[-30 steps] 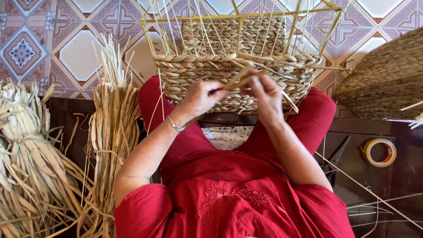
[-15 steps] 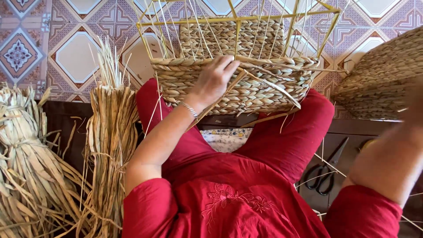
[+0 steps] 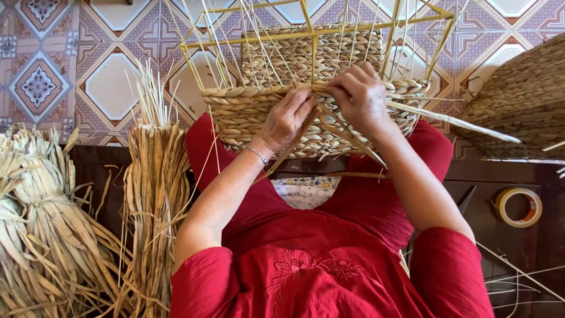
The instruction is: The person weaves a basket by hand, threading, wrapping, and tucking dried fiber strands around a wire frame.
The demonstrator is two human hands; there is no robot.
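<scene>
**Half-woven basket on the lap, both hands at the rim**

Going left to right. Far left there's a big bundle of dried leaves, pale, flat and papery, tied near the top and fanning out at the bottom. Just beside it stands a tighter sheaf of straw, upright, thin golden blades with frayed tips sticking up.

In the middle is the basket, resting against the knees of the person in red. The lower part is thick, ropy, braided fibre in chunky horizontal rows, the upper part is just a bare yellow wire frame with thin straw uprights poking through it.

The left hand lies on the woven wall, fingers curled and pinching a flat strand that runs down diagonally from the rim. A thin beaded bracelet sits on that wrist. The right hand is just next to it, fingers bent and pressed onto the top braided row, gripping the weave.

Further right, a second, rounded woven basket with finer texture comes in at the edge. Below it, on the dark wooden surface, lies a roll of tape, flat, yellowish ring. The floor behind is patterned tile.
</scene>
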